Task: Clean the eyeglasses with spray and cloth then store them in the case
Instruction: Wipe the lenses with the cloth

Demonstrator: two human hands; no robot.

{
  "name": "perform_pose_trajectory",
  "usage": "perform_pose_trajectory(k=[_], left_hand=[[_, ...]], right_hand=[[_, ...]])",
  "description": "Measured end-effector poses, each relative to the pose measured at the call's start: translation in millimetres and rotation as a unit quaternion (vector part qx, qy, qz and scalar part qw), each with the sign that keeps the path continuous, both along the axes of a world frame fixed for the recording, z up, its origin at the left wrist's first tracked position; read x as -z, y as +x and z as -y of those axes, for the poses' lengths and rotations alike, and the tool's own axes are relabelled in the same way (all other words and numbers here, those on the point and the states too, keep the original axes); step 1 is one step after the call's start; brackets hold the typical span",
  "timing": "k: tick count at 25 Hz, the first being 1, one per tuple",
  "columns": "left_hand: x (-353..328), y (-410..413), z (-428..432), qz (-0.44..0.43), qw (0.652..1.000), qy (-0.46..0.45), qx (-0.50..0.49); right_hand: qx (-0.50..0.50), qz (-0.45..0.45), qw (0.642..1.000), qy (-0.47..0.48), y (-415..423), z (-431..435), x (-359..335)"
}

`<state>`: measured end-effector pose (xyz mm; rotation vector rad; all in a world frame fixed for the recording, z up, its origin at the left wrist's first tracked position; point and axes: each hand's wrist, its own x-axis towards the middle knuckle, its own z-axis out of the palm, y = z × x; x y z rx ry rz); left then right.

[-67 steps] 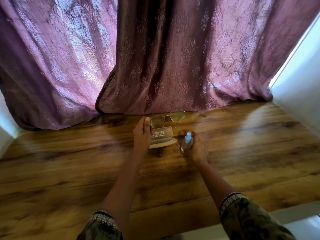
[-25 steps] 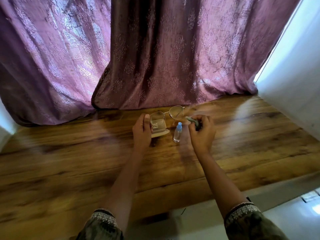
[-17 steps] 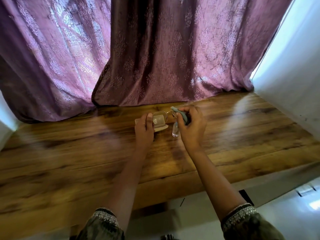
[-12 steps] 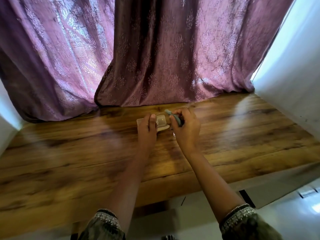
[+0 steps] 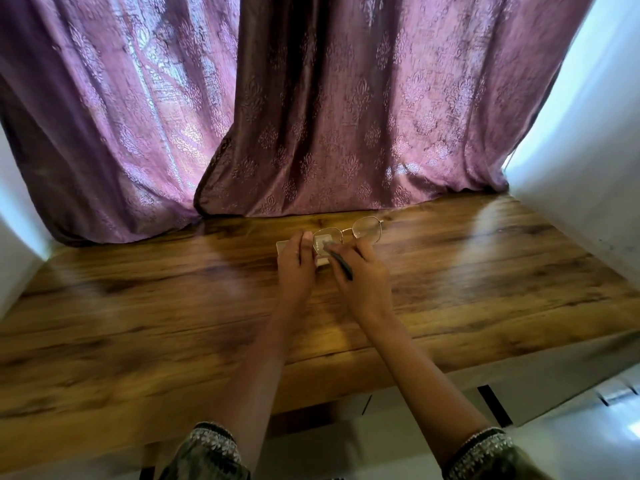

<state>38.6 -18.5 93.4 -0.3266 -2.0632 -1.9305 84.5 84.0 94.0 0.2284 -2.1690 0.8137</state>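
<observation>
Head view: a person's two hands meet over a wooden counter (image 5: 485,271), in front of a purple curtain (image 5: 311,116).
Glasses (image 5: 367,231): thin gold wire frame, lifted just above a pale case (image 5: 282,245).
Handling: they look light, springy and easy to bend, with lenses that smear. Best held by the rim or bridge.
Left hand (image 5: 298,261): grip closed, thumb and fingers pinching the rim of one lens.
Right hand (image 5: 360,271): grip closed on a dark cloth (image 5: 343,266), pressed to that lens.
</observation>
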Motion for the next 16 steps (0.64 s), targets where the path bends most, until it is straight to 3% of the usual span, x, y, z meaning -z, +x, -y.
perform_pose_trajectory(k=[5,12,16], left_hand=[[1.3,3.1,-0.9,-0.002,1.000,-0.005,0.021],[2.6,3.7,-1.3,0.000,1.000,0.005,0.023],[5.0,0.6,-1.0,0.008,1.000,-0.012,0.008]], right_hand=[[0.035,-0.006,0.998,-0.051,-5.5,-2.0,-19.2],[0.002,0.007,1.000,0.011,2.4,11.2,-3.4],[0.015,0.024,1.000,-0.005,3.8,0.3,2.4]])
